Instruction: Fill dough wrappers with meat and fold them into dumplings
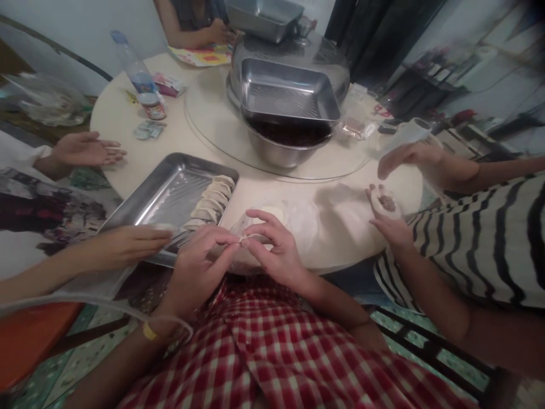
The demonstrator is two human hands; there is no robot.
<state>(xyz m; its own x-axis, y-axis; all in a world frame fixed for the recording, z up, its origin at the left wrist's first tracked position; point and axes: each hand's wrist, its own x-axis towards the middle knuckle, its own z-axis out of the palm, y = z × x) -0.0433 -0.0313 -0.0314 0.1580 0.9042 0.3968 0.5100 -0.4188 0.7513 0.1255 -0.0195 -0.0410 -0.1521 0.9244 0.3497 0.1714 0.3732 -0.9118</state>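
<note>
My left hand (202,258) and my right hand (275,247) meet above the table's near edge. Between their fingertips is the thin pale edge of a dumpling (251,236), pinched from both sides. Most of it is hidden behind my fingers. Left of my hands lies a metal tray (149,182) with a row of folded dumplings (213,199) along its right side. Beyond my right hand, a floury patch (302,221) and a pale round of dough (275,213) are on the table.
A co-worker's hand (131,245) reaches over the tray from the left. At right, another person holds a filled wrapper (385,203). A metal bowl (283,149) carrying an empty tray (289,91) stands on the glass turntable (213,136). A bottle (138,71) stands back left.
</note>
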